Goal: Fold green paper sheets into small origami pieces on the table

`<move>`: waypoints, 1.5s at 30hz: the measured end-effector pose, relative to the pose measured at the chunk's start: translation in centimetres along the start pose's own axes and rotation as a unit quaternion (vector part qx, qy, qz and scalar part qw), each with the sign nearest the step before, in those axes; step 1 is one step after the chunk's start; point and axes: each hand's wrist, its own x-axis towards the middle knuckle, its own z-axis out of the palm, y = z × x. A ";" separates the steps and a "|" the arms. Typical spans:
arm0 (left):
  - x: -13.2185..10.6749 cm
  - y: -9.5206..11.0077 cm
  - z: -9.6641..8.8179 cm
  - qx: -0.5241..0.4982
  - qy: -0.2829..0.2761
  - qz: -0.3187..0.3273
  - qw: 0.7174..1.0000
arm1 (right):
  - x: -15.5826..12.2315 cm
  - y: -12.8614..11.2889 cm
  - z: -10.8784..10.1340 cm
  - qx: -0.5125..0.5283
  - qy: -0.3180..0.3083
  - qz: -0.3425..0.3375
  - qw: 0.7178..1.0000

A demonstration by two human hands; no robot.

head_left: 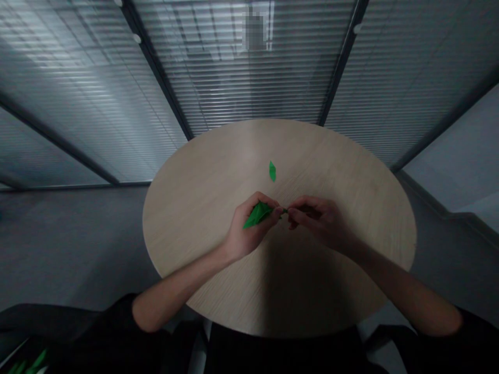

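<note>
My left hand is closed around a bright green leaf-shaped piece, its pointed, creased part lying over the palm. Whether it is folded paper or an artificial leaf I cannot tell. A thin dark tip like a stem sticks out past the left thumb and forefinger. At that tip, my right hand pinches with thumb and fingertips, almost touching the left. Beyond both hands, a smaller green leaf-shaped piece lies flat on the round wooden table.
Glass panels with blinds stand behind the table, split by dark frames. More green leaf-like pieces show at the lower left, beside my dark sleeve. Grey floor surrounds the table, and a pale wall rises at the right.
</note>
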 end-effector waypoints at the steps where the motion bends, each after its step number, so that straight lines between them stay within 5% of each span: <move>1: 0.0 0.0 0.0 0.001 0.000 -0.003 1.000 | 0.0 0.0 0.0 -0.001 0.000 0.000 1.000; 45: -0.1 -0.7 -0.2 0.032 -0.011 0.026 0.999 | -0.2 0.1 -0.1 -0.009 -0.024 0.018 0.999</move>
